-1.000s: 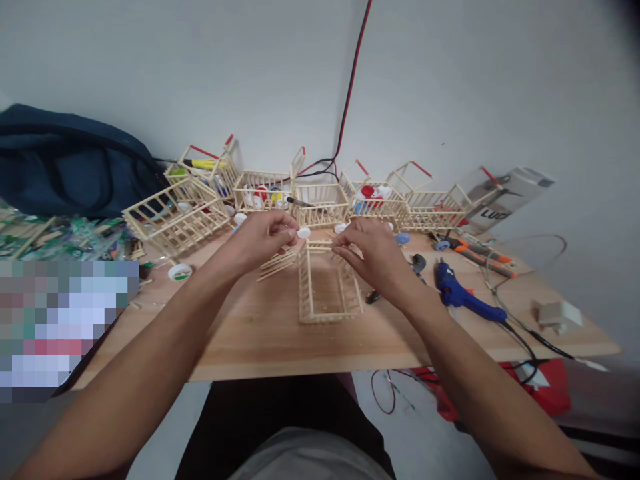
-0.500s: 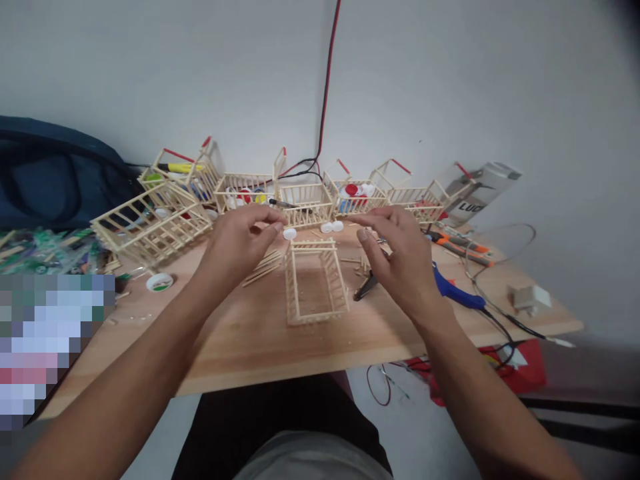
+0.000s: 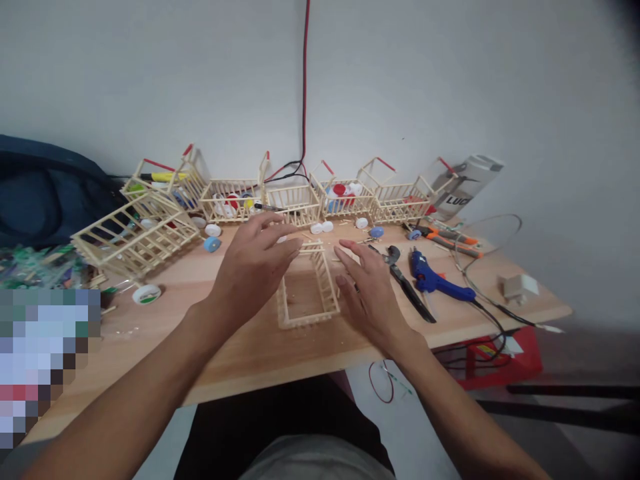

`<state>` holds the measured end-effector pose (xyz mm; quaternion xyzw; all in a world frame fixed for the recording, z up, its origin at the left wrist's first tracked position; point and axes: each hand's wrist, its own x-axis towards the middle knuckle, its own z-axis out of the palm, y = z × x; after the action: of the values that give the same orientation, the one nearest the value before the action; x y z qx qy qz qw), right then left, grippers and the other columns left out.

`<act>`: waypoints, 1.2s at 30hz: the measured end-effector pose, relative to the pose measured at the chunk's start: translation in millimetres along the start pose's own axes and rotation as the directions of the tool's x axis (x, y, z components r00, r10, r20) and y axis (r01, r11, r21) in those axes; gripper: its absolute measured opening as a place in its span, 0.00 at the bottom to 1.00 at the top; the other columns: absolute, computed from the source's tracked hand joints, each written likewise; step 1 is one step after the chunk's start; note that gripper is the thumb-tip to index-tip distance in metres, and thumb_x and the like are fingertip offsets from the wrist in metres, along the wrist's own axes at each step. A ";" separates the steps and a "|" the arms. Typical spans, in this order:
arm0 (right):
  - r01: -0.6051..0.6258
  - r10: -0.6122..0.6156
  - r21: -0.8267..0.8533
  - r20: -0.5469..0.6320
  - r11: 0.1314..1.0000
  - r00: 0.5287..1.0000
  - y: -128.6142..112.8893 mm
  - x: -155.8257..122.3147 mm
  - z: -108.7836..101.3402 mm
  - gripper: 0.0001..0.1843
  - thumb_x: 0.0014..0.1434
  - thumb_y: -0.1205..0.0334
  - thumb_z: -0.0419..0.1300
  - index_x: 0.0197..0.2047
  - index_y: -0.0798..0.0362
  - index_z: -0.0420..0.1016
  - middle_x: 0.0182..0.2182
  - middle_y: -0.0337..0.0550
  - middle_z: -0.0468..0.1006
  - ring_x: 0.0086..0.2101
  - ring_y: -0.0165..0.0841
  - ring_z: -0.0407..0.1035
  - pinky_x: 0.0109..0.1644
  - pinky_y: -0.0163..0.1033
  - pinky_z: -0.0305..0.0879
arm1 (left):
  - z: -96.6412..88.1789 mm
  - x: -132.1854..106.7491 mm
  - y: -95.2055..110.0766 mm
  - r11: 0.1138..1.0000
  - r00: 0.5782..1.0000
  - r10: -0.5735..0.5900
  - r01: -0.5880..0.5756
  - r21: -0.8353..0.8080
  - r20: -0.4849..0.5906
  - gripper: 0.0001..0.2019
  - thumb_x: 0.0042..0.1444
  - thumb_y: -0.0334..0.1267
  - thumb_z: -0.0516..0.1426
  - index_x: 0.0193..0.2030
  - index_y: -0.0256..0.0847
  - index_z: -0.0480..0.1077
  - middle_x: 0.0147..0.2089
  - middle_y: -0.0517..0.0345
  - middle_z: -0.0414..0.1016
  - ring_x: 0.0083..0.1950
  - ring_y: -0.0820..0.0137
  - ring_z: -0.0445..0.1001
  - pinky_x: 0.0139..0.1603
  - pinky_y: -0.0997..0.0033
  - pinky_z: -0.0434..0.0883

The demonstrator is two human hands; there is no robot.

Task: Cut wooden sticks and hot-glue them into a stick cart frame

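Left hand (image 3: 263, 263): fingers loosely spread over left side of wooden-stick basket (image 3: 329, 283); contact unclear. Right hand (image 3: 369, 287): spread beside its right wall, pinching nothing visible. Basket lies on counter (image 3: 240, 360), between hands. Step judged: positioning; steadying it calls for light contact both sides. Blue glue gun (image 3: 439, 285): farther right.

Only txt you can read: dark caps "LUC" on the grey-white pkg (image 3: 470, 190) at the back R of your table (image 3: 240, 360) (there's a partial stroke after the C, so can't give you the full word). Pixelated panel (image 3: 50, 360), far L of you: unreadable. Green mark (image 3: 149, 299) in the white cap (image 3: 143, 291): too small to make out.
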<state>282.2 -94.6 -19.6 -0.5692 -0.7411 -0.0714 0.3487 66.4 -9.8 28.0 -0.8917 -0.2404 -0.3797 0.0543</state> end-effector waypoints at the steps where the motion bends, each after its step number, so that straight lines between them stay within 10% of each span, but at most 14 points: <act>1: -0.017 0.017 0.018 -0.009 1.000 1.000 0.1 -2.0 1.1 0.20 0.69 0.59 0.48 0.61 0.52 0.66 0.60 0.57 0.67 0.60 0.45 0.59 0.60 0.57 0.57 | 0.5 -0.2 -0.2 1.000 1.000 -0.011 0.011 -0.001 -0.017 0.09 0.62 0.31 0.54 0.44 0.43 0.75 0.47 0.52 0.79 0.55 0.60 0.67 0.57 0.52 0.67; 19: -0.221 0.244 0.268 -0.053 0.938 0.968 -1.4 -14.0 2.1 0.18 0.67 0.53 0.50 0.26 0.49 0.64 0.21 0.37 0.67 0.26 0.33 0.63 0.32 0.39 0.57 | 2.8 23.1 19.6 0.970 0.984 0.026 -0.068 0.235 0.176 0.10 0.60 0.29 0.55 0.29 0.37 0.75 0.32 0.48 0.73 0.40 0.60 0.63 0.38 0.59 0.65; 36: 0.026 -0.052 0.354 0.064 0.935 0.997 -3.5 -16.5 -0.7 0.11 0.62 0.60 0.58 0.48 0.52 0.72 0.30 0.40 0.71 0.33 0.34 0.67 0.39 0.40 0.63 | 17.5 20.9 17.3 0.948 0.976 -0.042 -0.028 0.318 0.212 0.09 0.60 0.30 0.56 0.30 0.36 0.75 0.32 0.50 0.73 0.37 0.60 0.64 0.38 0.60 0.66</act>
<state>281.3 -109.2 -27.8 -0.4849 -0.7651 0.0767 0.4167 98.4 -12.0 31.9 -0.9061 -0.3064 -0.2369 0.1701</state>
